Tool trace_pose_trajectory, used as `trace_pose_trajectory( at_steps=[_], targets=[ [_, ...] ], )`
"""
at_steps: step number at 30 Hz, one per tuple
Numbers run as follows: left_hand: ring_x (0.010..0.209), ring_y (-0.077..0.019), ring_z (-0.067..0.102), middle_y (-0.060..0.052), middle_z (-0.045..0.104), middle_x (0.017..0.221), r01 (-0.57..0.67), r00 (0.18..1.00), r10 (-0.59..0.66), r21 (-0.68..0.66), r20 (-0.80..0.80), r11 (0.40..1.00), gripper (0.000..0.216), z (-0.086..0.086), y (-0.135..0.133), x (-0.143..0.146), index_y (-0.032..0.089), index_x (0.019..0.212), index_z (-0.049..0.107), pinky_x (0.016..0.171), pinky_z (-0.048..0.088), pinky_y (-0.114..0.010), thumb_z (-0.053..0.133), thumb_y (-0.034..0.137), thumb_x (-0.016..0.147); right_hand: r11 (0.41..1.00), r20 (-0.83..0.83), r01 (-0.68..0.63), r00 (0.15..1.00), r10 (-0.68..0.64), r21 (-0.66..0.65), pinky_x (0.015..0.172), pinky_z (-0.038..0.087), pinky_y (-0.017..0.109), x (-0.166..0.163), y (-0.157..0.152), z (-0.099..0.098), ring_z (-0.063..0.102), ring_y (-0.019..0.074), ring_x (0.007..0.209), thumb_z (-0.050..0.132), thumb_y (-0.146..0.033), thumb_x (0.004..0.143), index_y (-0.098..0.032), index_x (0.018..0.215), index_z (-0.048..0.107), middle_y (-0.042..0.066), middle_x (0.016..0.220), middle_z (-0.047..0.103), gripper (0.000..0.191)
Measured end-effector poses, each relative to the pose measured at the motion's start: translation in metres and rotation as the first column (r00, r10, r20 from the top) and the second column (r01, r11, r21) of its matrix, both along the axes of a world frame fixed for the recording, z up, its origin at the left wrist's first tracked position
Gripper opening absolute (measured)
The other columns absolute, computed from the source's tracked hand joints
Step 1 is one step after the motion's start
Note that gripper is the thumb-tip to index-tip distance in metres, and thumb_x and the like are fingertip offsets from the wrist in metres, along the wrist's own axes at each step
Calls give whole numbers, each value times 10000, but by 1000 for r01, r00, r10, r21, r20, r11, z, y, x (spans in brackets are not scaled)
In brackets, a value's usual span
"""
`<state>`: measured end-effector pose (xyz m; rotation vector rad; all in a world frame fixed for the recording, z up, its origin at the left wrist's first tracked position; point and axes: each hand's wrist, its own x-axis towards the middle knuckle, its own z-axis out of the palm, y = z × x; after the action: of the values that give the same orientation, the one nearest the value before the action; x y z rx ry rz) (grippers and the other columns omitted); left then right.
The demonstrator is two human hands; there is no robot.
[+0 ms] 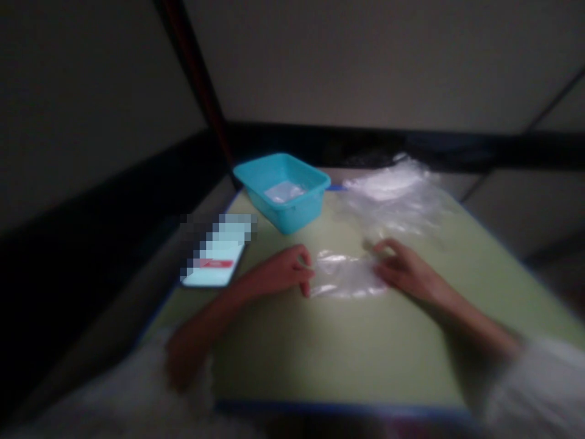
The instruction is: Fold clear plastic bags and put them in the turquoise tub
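A small clear plastic bag (345, 277) lies stretched flat between my hands, low over the table. My left hand (297, 270) pinches its left edge with thumb and fingers. At the bag's right end, my right hand (404, 269) has its fingers curled, and the thumb side closes on the edge. Blur softens the fingertips there. Beyond my right hand spreads a loose pile of clear plastic bags (395, 192). A turquoise plastic basket (299, 213) stands past my left hand, with some clear plastic lying inside.
A phone with a lit, partly pixelated screen (222, 250) lies at the table's left edge. The pale green table (342, 360) has a blue rim. Light walls with a dark band (283, 131) rise behind it. The room is dim.
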<state>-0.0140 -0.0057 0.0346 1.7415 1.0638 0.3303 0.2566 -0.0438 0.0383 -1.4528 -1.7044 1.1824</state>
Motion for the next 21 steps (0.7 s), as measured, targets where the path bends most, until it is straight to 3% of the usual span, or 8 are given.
trace_pose_trajectory(
  at_steps=[3,5,7,9,14,21],
  targets=[
    [477,-119,544,26,658,575,22,1000,-22,8,1,1000,118,-2,0,1,192,834,447,464,313,-197,519,270,781,999,36,19,999,-20,39,437,345,250,-1,-2,0,489,140,462,579,-382,705,-192,978,386,-55,541,530,385],
    [472,-111,514,35,621,554,-78,997,80,123,-12,989,72,-5,3,5,183,803,468,470,319,-197,500,247,792,998,48,19,999,-21,59,450,365,260,-2,-3,0,499,147,477,575,-377,714,-192,985,389,-40,561,552,378],
    [510,-108,506,36,578,566,-218,972,235,319,-18,923,60,-10,9,12,169,749,498,495,331,-201,497,216,788,998,48,14,999,-17,67,450,371,263,-2,-3,-1,505,151,477,576,-372,718,-193,988,391,-35,565,561,373],
    [575,-109,501,24,557,614,-247,955,293,459,-32,853,97,-16,15,20,154,689,531,536,342,-208,524,200,774,998,44,15,999,-18,67,443,371,262,-2,-2,-2,507,153,467,582,-369,713,-193,984,393,-35,557,562,375],
    [616,-111,466,29,498,614,-231,947,315,535,-70,813,167,-26,21,35,149,590,526,593,326,-229,559,144,754,997,38,24,999,-26,69,430,369,253,-1,-1,-5,511,152,459,585,-359,706,-194,982,398,-40,541,562,372],
    [630,-113,468,35,465,602,-197,951,297,569,-87,798,214,-25,19,36,154,565,491,593,319,-223,556,87,757,995,73,47,996,-53,94,414,370,247,-1,-1,-6,519,153,446,568,-347,716,-201,967,410,-30,548,578,331]
  ],
)
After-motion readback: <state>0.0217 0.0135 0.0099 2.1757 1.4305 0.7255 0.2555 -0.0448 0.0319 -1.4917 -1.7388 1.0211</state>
